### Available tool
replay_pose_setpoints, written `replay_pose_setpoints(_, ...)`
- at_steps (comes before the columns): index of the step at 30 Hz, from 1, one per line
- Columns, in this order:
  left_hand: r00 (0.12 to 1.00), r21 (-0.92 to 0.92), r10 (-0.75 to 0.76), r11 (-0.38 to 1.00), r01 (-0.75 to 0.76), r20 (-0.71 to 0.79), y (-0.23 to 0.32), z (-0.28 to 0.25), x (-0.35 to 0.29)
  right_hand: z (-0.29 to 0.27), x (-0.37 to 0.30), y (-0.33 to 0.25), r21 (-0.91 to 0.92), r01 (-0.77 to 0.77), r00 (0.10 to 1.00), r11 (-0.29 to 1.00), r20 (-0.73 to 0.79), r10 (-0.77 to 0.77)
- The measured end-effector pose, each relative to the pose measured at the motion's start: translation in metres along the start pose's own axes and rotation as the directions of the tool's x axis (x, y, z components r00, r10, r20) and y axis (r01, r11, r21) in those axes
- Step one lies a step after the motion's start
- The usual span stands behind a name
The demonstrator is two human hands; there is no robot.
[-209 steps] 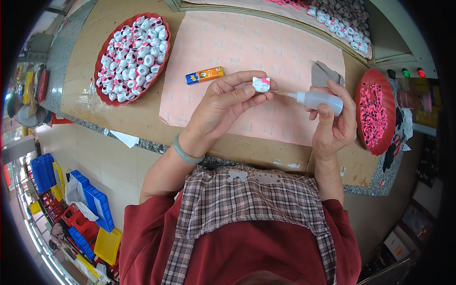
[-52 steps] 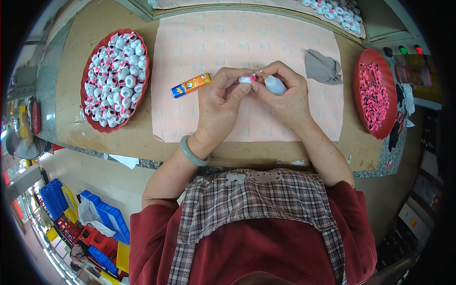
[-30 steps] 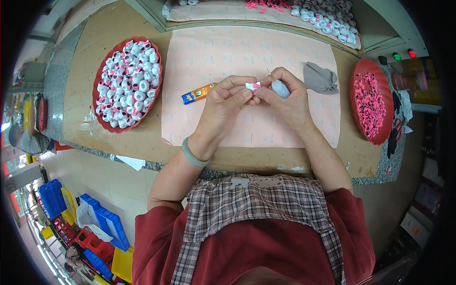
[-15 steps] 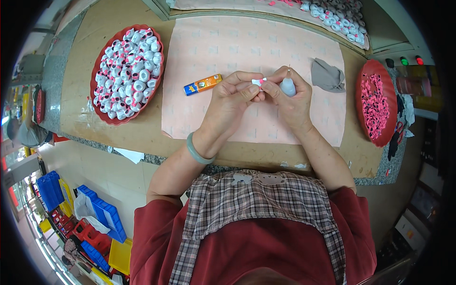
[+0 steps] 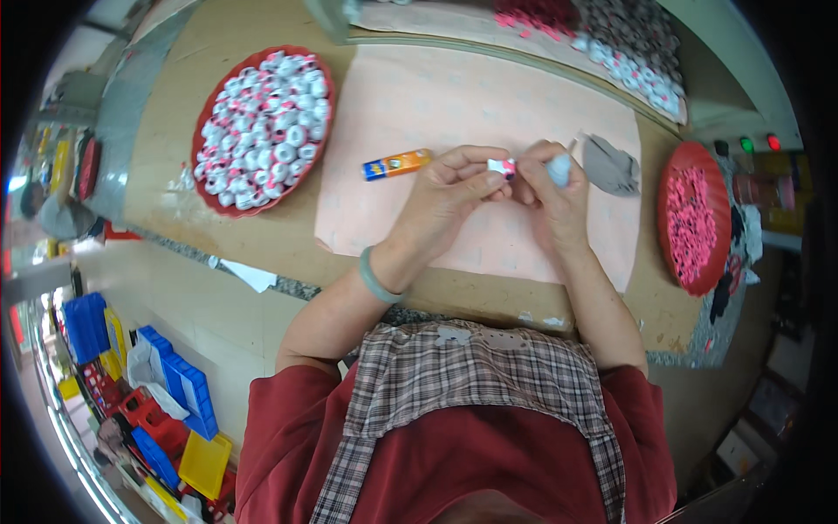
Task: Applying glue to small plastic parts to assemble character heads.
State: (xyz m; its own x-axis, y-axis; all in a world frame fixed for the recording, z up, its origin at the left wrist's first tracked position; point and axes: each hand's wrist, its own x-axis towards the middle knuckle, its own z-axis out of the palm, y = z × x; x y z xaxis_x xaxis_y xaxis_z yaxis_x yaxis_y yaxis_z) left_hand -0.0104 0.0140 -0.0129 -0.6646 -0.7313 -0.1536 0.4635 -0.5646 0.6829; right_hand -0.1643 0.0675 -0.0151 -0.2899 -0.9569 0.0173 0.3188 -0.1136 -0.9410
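Note:
Over the pale pink sheet [image 5: 375, 214], my left hand [image 5: 449, 192] pinches a small white piece with pink and dark parts [image 5: 501, 167] between thumb and fingers. Close to its right, my right hand [image 5: 557, 205] is closed around a small pale squeeze bottle [image 5: 559, 169], whose thin tip points up and to the right. The right fingertips are near the white piece but look apart from it. Motion blur hides whether those fingertips hold anything else.
A red scalloped tray [image 5: 329, 118] heaped with white-and-pink pieces stands left. An orange-and-blue box [image 5: 396, 165] and a grey cloth [image 5: 611, 166] lie on the sheet. Another red tray [image 5: 723, 218] at right holds small pink pieces. A shelf [image 5: 454, 22] with more pieces runs along the back.
My right hand has drawn slightly away from the white piece, and the bottle in it has tilted rightward. The white piece has turned, showing more pink. The whole view has shifted a little.

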Motion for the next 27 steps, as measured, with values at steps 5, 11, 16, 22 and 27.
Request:
replay_pose_setpoints(5,0.993,0.108,0.115,0.988,-0.114,-0.012,0.023,-0.012,-0.007,-0.001,-0.004,-0.013,-0.002,0.021,0.991,1.0,-0.131,-0.021)
replay_pose_setpoints(11,0.799,0.694,0.58,0.641,-0.327,-0.159,0.1,-0.04,-0.035,-0.016,-0.008,-0.02,-0.123,-0.03,0.994,0.992,-0.109,0.016)
replay_pose_setpoints(16,0.594,0.986,0.803,0.063,-0.154,0.042,0.16,-0.084,-0.053,-0.03,-0.015,-0.017,-0.154,-0.064,0.994,0.986,-0.092,0.051)
replay_pose_setpoints(22,0.551,0.875,0.757,-0.475,0.097,0.35,0.17,-0.079,-0.042,-0.028,-0.019,-0.022,-0.144,-0.076,0.988,0.987,-0.144,0.055)
replay_pose_setpoints(27,0.715,0.924,0.589,-0.296,-0.241,0.376,0.105,-0.027,-0.026,-0.025,-0.017,-0.031,-0.163,-0.118,0.987,0.98,-0.126,0.098)
